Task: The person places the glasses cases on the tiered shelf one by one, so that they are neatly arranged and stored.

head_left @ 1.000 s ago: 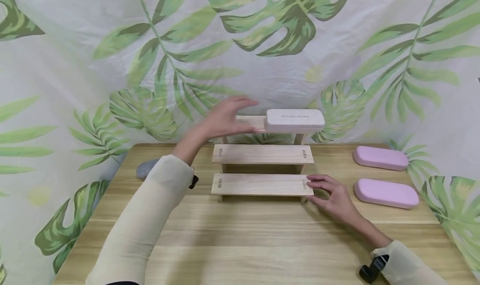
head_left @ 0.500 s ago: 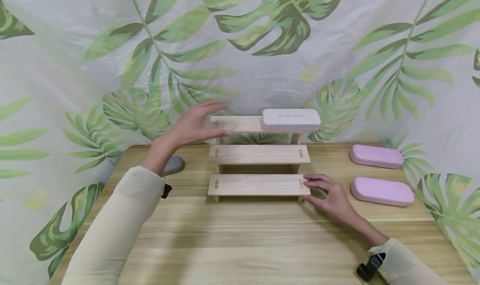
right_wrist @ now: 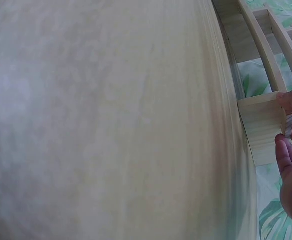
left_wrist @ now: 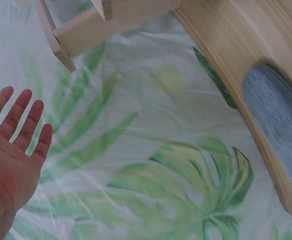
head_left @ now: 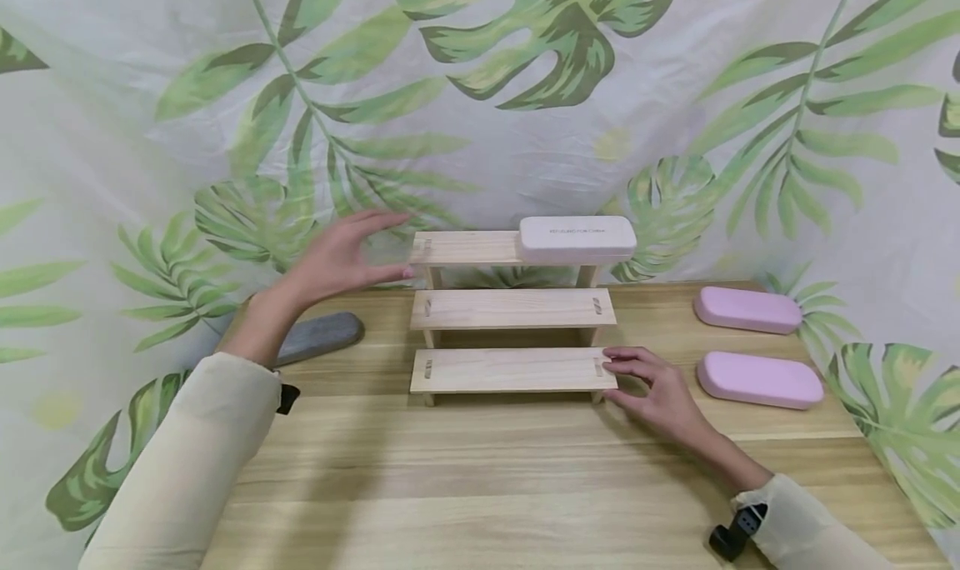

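Note:
A three-tier wooden stand (head_left: 510, 370) stands at the back of the table. On the right part of its top tier lies a white glasses case (head_left: 577, 238). My right hand (head_left: 656, 391) pinches the right end of the lowest tier; in the right wrist view its thumb and fingers (right_wrist: 284, 155) close round the board's end. My left hand (head_left: 330, 257) is in the air left of the top tier, fingers spread and holding nothing, as the left wrist view also shows. Beneath the left forearm a grey case (head_left: 322, 337) lies on the table, partly hidden.
Two pink cases (head_left: 759, 380) lie one behind the other on the table's right side. A leaf-print cloth (head_left: 510, 162) hangs right behind the table (head_left: 480, 487). The stand's top tier reaches close to that cloth.
My left hand has moved left, away from the white case and the top tier, uncovering that tier's left end. My right hand stays on the lowest tier. The view has shifted slightly.

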A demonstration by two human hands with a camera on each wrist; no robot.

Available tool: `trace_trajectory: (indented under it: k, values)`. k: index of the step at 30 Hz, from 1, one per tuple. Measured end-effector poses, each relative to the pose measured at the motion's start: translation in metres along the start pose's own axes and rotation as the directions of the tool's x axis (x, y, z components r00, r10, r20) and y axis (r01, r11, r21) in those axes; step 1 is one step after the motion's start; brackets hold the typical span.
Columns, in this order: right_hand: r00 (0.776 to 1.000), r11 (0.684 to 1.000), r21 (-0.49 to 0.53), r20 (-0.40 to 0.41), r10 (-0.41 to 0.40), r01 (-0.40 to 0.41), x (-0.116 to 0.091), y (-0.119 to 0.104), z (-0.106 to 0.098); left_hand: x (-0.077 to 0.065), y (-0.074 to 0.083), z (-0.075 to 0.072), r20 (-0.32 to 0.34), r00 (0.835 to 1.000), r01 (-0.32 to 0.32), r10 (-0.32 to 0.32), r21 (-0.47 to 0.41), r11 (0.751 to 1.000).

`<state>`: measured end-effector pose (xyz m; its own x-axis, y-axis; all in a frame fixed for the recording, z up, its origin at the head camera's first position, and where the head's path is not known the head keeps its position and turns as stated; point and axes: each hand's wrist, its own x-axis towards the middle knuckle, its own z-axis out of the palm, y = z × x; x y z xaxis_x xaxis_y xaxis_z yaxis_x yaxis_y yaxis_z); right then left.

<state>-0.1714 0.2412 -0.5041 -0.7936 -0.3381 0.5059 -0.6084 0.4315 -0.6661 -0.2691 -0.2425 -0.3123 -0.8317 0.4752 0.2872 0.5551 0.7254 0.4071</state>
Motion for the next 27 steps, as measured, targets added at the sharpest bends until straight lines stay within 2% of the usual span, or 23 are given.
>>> trace_trajectory:
  k: [8, 12, 20, 27]
  values:
    - [1.000, 1.000, -0.007, -0.017, -0.006, 0.005, 0.001, -0.002, 0.000, -0.020, -0.019, -0.012, 0.003, 0.999, 0.049, -0.049, 0.014, 0.999]
    - [1.000, 1.000, 0.005, -0.018, 0.000, 0.000, 0.001, -0.002, 0.000, -0.030, -0.029, -0.015, -0.010, 0.998, 0.055, -0.054, 0.033, 0.998]
    - [1.000, 0.999, 0.046, -0.013, 0.028, -0.028, 0.001, -0.002, 0.000, -0.054, -0.050, -0.018, -0.022, 0.994, 0.111, -0.111, 0.024, 0.994]
    - [0.999, 0.996, 0.072, -0.009, 0.050, -0.049, 0.000, -0.003, 0.000, -0.066, -0.063, -0.013, -0.046, 0.994, 0.098, -0.095, 0.052, 0.994]
